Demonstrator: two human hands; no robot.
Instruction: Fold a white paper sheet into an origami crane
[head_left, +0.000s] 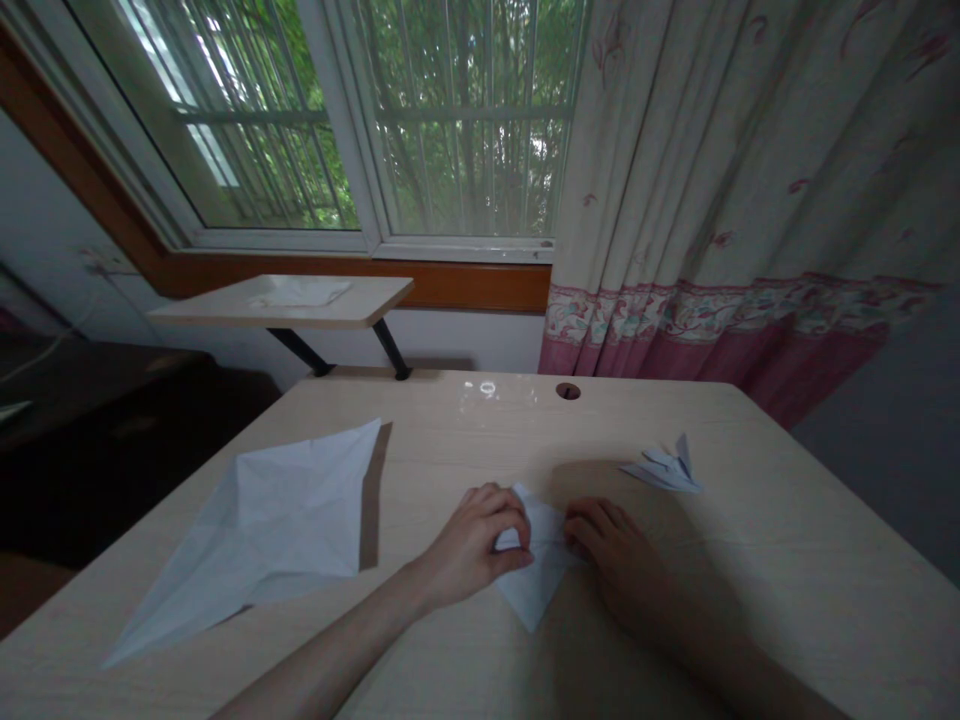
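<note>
A small white folded paper (534, 585), roughly diamond-shaped with one corner toward me, lies on the table between my hands. My left hand (484, 540) is closed at its left side, with thumb and curled fingers pinching a folded edge. At the opposite side, the bent fingertips of my right hand (607, 545) grip the right corner; the thumb is mostly hidden. Off to the left lies a large creased sheet of white paper (300, 520), its corners partly raised. Beyond my right hand sits a small folded paper figure (664, 468) with pointed flaps.
The pale wooden table (810, 560) has a round cable hole (568, 391) near its back edge. A raised shelf (225, 308) on black supports stands at the back left, with a crumpled white piece (304, 291) on it. Behind are a barred window and a floral curtain (675, 310).
</note>
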